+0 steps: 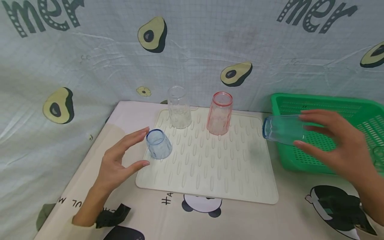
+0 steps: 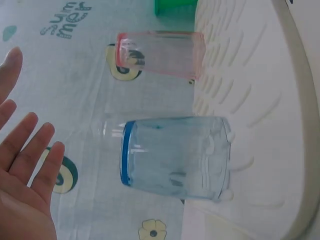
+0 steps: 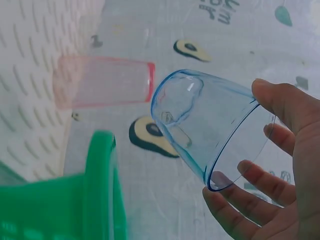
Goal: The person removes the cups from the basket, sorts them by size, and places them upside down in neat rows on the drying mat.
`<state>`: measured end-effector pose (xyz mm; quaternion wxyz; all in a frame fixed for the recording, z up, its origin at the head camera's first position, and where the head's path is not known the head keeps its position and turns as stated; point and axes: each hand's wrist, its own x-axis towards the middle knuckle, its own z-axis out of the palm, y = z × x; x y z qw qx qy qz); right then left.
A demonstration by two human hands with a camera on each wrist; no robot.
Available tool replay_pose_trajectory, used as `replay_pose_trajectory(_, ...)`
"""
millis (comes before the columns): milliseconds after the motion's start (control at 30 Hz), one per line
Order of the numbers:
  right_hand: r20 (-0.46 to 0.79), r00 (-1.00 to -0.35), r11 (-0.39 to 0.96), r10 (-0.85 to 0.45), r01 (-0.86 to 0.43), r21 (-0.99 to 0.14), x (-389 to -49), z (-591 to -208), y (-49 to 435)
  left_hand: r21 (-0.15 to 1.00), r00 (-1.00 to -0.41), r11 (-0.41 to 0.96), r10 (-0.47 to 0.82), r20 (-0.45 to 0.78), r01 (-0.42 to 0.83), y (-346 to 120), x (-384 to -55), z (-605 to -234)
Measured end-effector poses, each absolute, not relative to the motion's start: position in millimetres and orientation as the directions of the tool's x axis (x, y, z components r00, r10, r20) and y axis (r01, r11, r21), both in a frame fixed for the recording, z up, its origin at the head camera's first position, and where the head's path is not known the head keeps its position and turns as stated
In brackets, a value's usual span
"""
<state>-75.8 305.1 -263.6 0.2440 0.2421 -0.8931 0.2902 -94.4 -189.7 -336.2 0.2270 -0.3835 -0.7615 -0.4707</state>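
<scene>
My right hand (image 1: 345, 143) holds a tall blue-tinted glass (image 1: 283, 130) on its side, over the left edge of the green basket. In the right wrist view, the thumb and fingertips grip that glass (image 3: 210, 120) around its rim, and its base points away from the palm. My left hand (image 1: 112, 163) is beside a small blue-rimmed glass (image 1: 160, 148), thumb and fingers spread apart. That small glass stands upright on the left of a white ridged mat (image 1: 216, 186). In the left wrist view, the fingers (image 2: 30, 145) are extended, apart from the blue glass (image 2: 175, 160).
A clear glass (image 1: 180, 110) and a pink glass (image 1: 220, 116) stand upright toward the back of the mat. The green basket (image 1: 318, 97) sits to the right, with a clear glass (image 1: 378, 156) at its right side. A printed cloth (image 1: 192, 60) hangs behind.
</scene>
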Motion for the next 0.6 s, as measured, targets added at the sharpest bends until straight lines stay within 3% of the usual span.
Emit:
replay_pose_trajectory(333,0.621,-0.695,0.542,-0.362,-0.699,-0.467,-80,-271,269,0.592,-0.572,0.101,0.429,0.699,0.799,-140,-95,-330)
replay_pose_trajectory(600,0.621,-0.687,0.496,-0.378,-0.717,-0.491,-79,-272,242,0.706,-0.648,0.043,0.44,0.622,0.707,-98,-102,-334)
